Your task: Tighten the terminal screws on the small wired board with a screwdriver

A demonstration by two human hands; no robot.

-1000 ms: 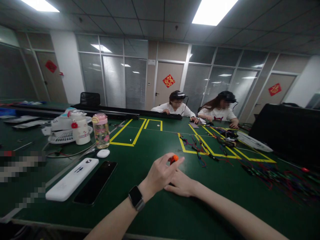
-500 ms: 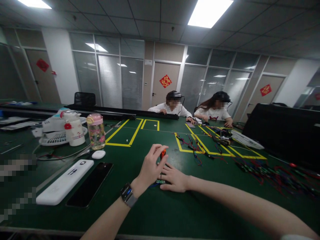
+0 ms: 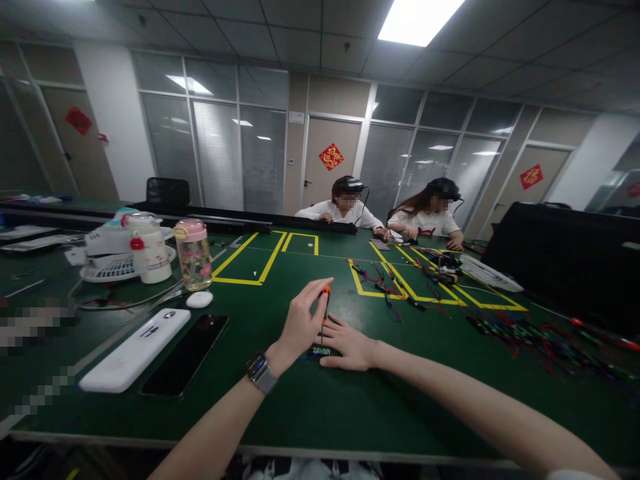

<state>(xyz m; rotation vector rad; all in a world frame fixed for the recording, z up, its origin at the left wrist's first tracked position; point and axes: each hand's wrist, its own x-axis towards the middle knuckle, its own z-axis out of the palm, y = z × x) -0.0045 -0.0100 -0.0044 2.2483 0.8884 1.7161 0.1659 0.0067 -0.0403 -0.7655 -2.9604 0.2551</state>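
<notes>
A screwdriver (image 3: 326, 303) with an orange-and-black handle stands nearly upright, its shaft pointing down. My left hand (image 3: 300, 317), with a watch on the wrist, has its thumb and fingers closed around the handle. The shaft meets a small green circuit board (image 3: 321, 351) lying on the table, with blue wire by its left end; I cannot make out the exact contact point. My right hand (image 3: 353, 345) rests low on the table, thumb on the near side of the board and fingers on the far side, holding it in place. Part of the board is hidden under this hand.
Left of my hands are a white power bank (image 3: 137, 350), a black phone (image 3: 186, 357), a white case (image 3: 199, 299) and a pink-lidded bottle (image 3: 194, 257). Wired boards (image 3: 525, 343) lie heaped at right. Two people sit across the green table (image 3: 420, 407), near yellow tape rectangles.
My view has tipped down slightly, so the table's near edge shows. My left fingers have straightened somewhat around the screwdriver handle, and more of its shaft is visible. The right hand stays at the board.
</notes>
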